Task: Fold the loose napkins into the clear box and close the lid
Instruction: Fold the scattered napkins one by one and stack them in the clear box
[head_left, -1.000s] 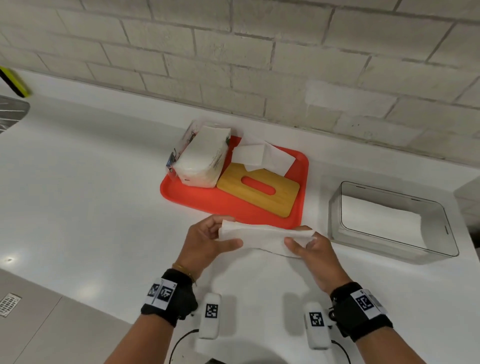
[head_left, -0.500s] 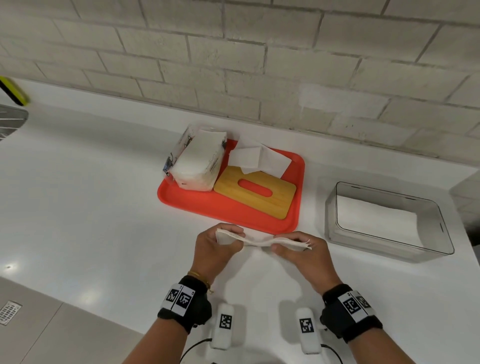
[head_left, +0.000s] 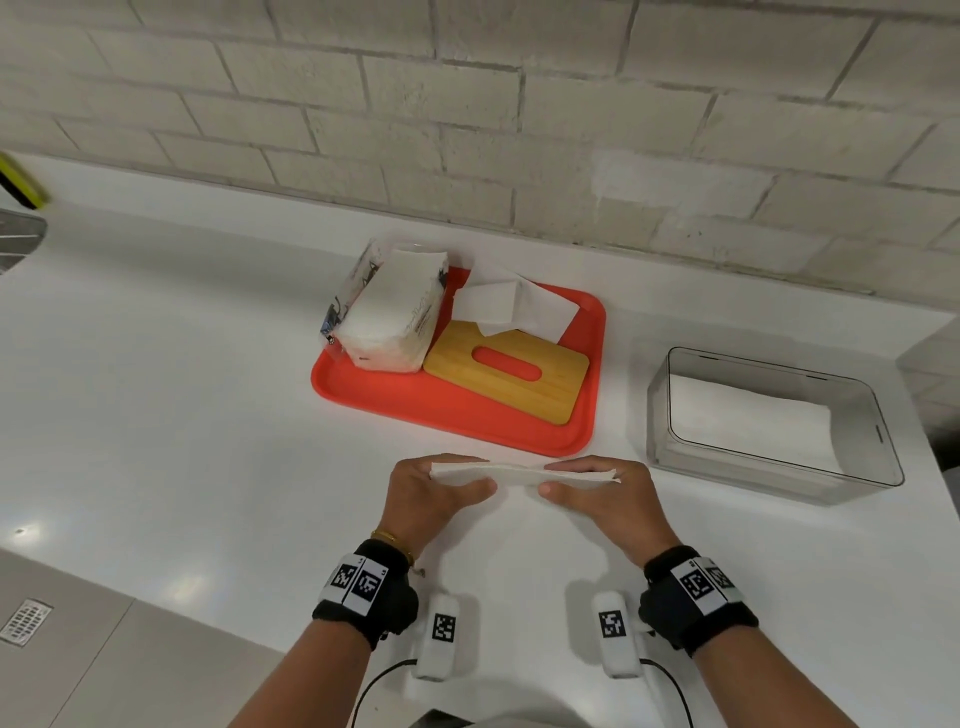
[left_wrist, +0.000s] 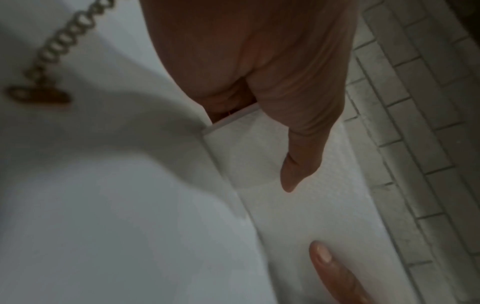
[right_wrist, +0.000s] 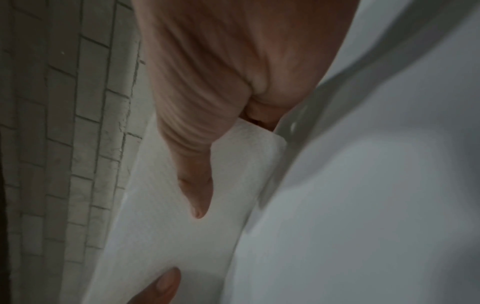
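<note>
Head view shows a brick wall (head_left: 519, 104) behind a white counter (head_left: 156, 415) that fills most of the picture. On the counter, toward its back edge, sits a red tray (head_left: 457, 415). At the counter's right end stands the clear box (head_left: 769, 421), open at the top, with a flat layer of white napkins (head_left: 748, 415) lying inside it. On the tray's left side rests an opened pack of napkins (head_left: 387, 317), tilted on its side. Just beside it, on the tray's near right part, lies the wooden lid (head_left: 514, 374) with its long slot, flat and apart from the box. At the tray's back edge lie two loose napkins (head_left: 514, 306), partly unfolded and overlapping the lid's far edge.

Near the counter's front edge, between tray and person, both hands hold one folded napkin (head_left: 519, 474) stretched level between them. The left hand (head_left: 431, 493) pinches its left end, thumb on the near side, fingers curled behind. The right hand (head_left: 608, 493) pinches the right end the same way. Left wrist view shows the left thumb (left_wrist: 298, 160) pressed flat on the napkin (left_wrist: 298, 216), with the other thumb tip at the bottom. Right wrist view shows the right thumb (right_wrist: 197, 185) on the napkin (right_wrist: 168, 236) likewise. Both wrists carry black bands (head_left: 363, 592) with printed markers.
</note>
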